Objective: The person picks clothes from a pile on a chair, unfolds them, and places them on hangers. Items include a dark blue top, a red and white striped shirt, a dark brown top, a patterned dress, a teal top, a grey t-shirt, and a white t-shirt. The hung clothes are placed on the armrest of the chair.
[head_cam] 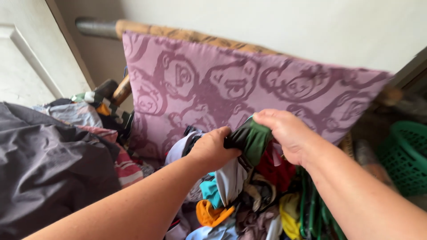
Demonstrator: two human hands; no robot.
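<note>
At twelve o'clock from my hands a purple cushion (231,84) leans against a wooden frame (178,34), closing off the far side. At nine o'clock I see a grey sheet (44,164) heaped up, with striped cloth (126,166) at its edge. At three o'clock sits a green basket (407,155). At six o'clock the clothes pile (240,204) fills the space between my forearms, with teal, orange, yellow and red pieces and green hangers (311,209) tangled in. My left hand (213,149) is clenched on a green garment (251,138) at the top of the pile, and my right hand (287,131) grips the same garment from the other side, fingers curled over it.
</note>
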